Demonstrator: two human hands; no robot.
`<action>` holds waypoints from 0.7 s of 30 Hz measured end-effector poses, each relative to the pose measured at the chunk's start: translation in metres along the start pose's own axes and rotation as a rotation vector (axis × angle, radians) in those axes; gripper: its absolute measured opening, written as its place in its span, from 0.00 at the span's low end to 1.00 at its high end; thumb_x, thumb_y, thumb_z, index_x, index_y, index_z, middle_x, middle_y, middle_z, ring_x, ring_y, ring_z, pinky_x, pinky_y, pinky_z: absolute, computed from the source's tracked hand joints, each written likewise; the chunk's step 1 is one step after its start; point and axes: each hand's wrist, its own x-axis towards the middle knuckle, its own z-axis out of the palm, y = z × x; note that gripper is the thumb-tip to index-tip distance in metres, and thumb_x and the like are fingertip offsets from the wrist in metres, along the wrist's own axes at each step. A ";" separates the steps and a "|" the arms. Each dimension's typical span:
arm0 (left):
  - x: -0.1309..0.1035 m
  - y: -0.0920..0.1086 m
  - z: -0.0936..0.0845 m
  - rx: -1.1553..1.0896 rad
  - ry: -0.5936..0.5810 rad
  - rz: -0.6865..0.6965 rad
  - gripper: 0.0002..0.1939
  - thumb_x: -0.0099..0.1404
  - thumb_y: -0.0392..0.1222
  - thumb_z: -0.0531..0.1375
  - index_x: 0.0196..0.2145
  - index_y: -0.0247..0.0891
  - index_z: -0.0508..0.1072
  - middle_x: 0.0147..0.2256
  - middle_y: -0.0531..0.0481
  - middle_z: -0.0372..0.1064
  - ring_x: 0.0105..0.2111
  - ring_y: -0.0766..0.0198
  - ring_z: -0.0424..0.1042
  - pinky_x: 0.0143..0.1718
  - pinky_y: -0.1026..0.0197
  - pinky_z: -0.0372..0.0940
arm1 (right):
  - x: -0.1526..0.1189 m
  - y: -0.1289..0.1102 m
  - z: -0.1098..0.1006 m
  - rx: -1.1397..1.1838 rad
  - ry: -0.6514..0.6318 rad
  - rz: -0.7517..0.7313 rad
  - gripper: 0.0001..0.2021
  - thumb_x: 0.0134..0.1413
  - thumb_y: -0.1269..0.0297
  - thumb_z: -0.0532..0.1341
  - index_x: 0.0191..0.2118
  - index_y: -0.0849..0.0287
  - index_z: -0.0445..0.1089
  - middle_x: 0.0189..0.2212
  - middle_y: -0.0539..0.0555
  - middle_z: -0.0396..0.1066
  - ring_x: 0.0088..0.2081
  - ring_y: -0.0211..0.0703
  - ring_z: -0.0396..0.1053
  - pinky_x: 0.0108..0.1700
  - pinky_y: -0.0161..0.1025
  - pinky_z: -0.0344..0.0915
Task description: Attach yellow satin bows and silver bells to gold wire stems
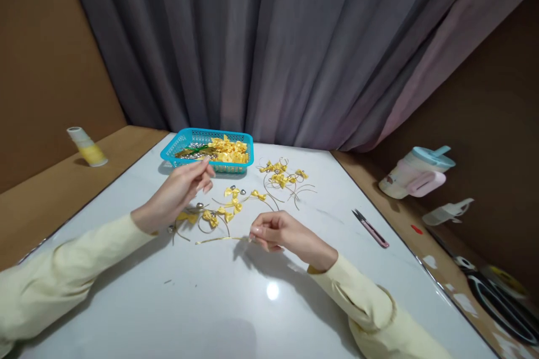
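Note:
Between its thumb and fingers my right hand (pixel 272 231) pinches one end of a thin gold cord (pixel 219 239), which extends leftward over the white table. My left hand (pixel 187 188) is raised in front of the blue basket (pixel 165 156), thumb and index finger together; anything held there is too small to make out. Yellow bows (pixel 228 150) fill the basket's right part, with silvery pieces and something green beside them. Several yellow bows on cords (pixel 210 217) and small silver pieces (pixel 243 192) lie past my hands. Another group of bows with curled cords (pixel 280 178) sits farther back.
Pink-handled snips (pixel 370 228) lie on the table's right side. Beyond the right edge are a lidded cup (pixel 415 171), a small clear bottle (pixel 446 212) and black scissors (pixel 497 303). A yellow thread cone (pixel 89 148) stands left. A grey curtain (pixel 269 50) hangs behind.

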 end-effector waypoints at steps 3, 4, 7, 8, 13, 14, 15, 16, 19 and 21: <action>-0.034 -0.020 -0.027 0.232 0.103 -0.142 0.20 0.61 0.53 0.58 0.19 0.36 0.66 0.21 0.52 0.63 0.24 0.66 0.62 0.24 0.68 0.60 | 0.002 0.007 0.014 -0.199 0.029 -0.029 0.08 0.54 0.70 0.53 0.26 0.62 0.65 0.17 0.48 0.62 0.20 0.32 0.54 0.23 0.32 0.51; -0.044 -0.025 -0.036 0.304 0.118 -0.163 0.21 0.60 0.54 0.57 0.19 0.36 0.67 0.22 0.50 0.65 0.26 0.64 0.64 0.26 0.65 0.62 | 0.002 0.008 0.018 -0.269 0.049 -0.053 0.07 0.52 0.74 0.53 0.25 0.62 0.64 0.19 0.49 0.63 0.21 0.33 0.56 0.25 0.32 0.53; -0.064 -0.033 -0.062 0.499 0.163 -0.229 0.18 0.58 0.56 0.58 0.30 0.37 0.73 0.34 0.43 0.73 0.39 0.54 0.70 0.39 0.57 0.65 | 0.002 0.011 0.028 -0.476 0.096 -0.138 0.11 0.44 0.83 0.51 0.27 0.63 0.65 0.24 0.51 0.66 0.26 0.35 0.59 0.30 0.34 0.54; -0.067 -0.033 -0.068 0.559 0.201 -0.228 0.18 0.56 0.55 0.60 0.38 0.38 0.72 0.41 0.42 0.72 0.44 0.51 0.69 0.42 0.54 0.65 | 0.002 0.012 0.030 -0.541 0.099 -0.163 0.12 0.42 0.84 0.51 0.29 0.63 0.66 0.25 0.52 0.66 0.27 0.35 0.58 0.30 0.34 0.53; -0.064 -0.020 -0.057 0.909 0.238 0.158 0.34 0.55 0.51 0.59 0.57 0.45 0.55 0.59 0.43 0.56 0.56 0.47 0.58 0.54 0.48 0.57 | 0.004 0.009 0.038 -0.796 0.041 -0.258 0.15 0.37 0.85 0.50 0.31 0.65 0.67 0.28 0.55 0.67 0.26 0.37 0.57 0.28 0.35 0.51; -0.063 -0.017 -0.046 0.939 0.130 0.156 0.32 0.57 0.51 0.58 0.57 0.45 0.55 0.57 0.45 0.58 0.56 0.48 0.59 0.53 0.50 0.58 | 0.005 0.008 0.039 -0.862 0.035 -0.287 0.15 0.38 0.85 0.50 0.31 0.65 0.67 0.28 0.56 0.67 0.27 0.38 0.58 0.28 0.35 0.51; -0.061 -0.016 -0.033 0.936 0.006 0.115 0.28 0.58 0.52 0.57 0.55 0.45 0.58 0.55 0.45 0.61 0.54 0.50 0.61 0.51 0.52 0.60 | 0.006 0.007 0.039 -0.929 0.038 -0.320 0.15 0.39 0.85 0.50 0.33 0.65 0.67 0.29 0.56 0.68 0.27 0.38 0.60 0.28 0.35 0.52; -0.058 -0.015 -0.019 0.922 -0.159 0.054 0.26 0.60 0.53 0.56 0.54 0.45 0.60 0.53 0.45 0.63 0.52 0.51 0.63 0.50 0.53 0.61 | 0.006 0.007 0.039 -0.980 0.051 -0.355 0.16 0.41 0.84 0.50 0.35 0.65 0.68 0.30 0.56 0.69 0.28 0.39 0.61 0.28 0.35 0.54; -0.048 -0.020 0.016 0.833 -0.553 -0.074 0.19 0.66 0.54 0.49 0.46 0.41 0.68 0.40 0.47 0.70 0.39 0.58 0.69 0.41 0.59 0.64 | 0.001 0.005 0.033 -0.911 0.095 -0.427 0.15 0.49 0.83 0.50 0.38 0.63 0.68 0.34 0.56 0.72 0.31 0.39 0.67 0.32 0.34 0.60; -0.040 -0.025 0.030 0.780 -0.654 -0.152 0.21 0.66 0.56 0.47 0.40 0.38 0.70 0.30 0.50 0.69 0.30 0.63 0.67 0.33 0.62 0.62 | -0.006 0.004 0.026 -0.785 0.137 -0.418 0.13 0.53 0.81 0.50 0.36 0.62 0.68 0.33 0.55 0.73 0.32 0.38 0.69 0.34 0.33 0.62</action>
